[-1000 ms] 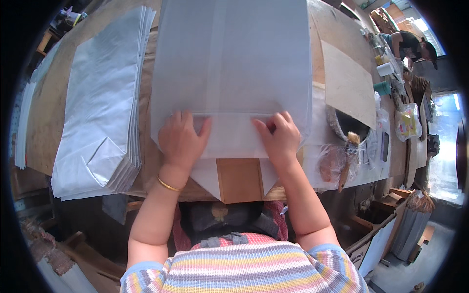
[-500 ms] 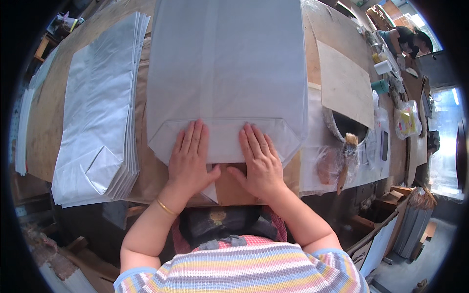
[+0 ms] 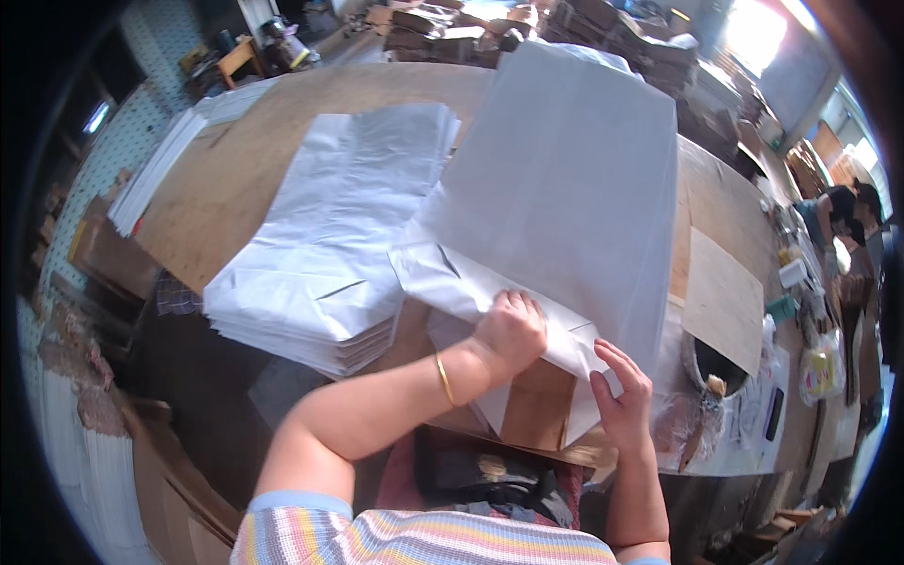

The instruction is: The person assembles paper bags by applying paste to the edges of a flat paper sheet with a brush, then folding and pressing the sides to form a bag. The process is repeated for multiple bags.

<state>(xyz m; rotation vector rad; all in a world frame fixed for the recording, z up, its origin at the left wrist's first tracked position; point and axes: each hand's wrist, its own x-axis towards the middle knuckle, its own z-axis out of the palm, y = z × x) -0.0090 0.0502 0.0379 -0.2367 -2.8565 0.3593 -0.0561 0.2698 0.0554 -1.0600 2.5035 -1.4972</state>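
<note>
The wooden tabletop (image 3: 235,179) is the largest thing and fills most of the view, with its near edge in front of the person. On its middle lies a big grey-white paper sack (image 3: 565,198), flat, its open end toward the far edge and its folded bottom end at the near edge. Nothing can be seen inside it, because it is pressed flat. To the left of it, just beside and partly under its corner, stands a stack of finished paper sacks (image 3: 330,254), many layers high, with the folded bottoms toward the near edge. At the far left corner lies a thinner pile of white sheets (image 3: 155,174).

Near the right edge a plywood board (image 3: 720,297) lies flat. Below it, at the near right corner, a dark round bowl (image 3: 720,363) holds a brush (image 3: 718,384) with pale bristles; what else is in the bowl I cannot tell.

The left hand (image 3: 513,325), with a gold bangle (image 3: 443,377) on the wrist, is curled and presses down on the folded bottom flap of the sack, fingers bent over the paper. The right hand (image 3: 621,395) is half open, fingers spread and a little bent, and touches the right corner of the same flap at the near edge.
</note>
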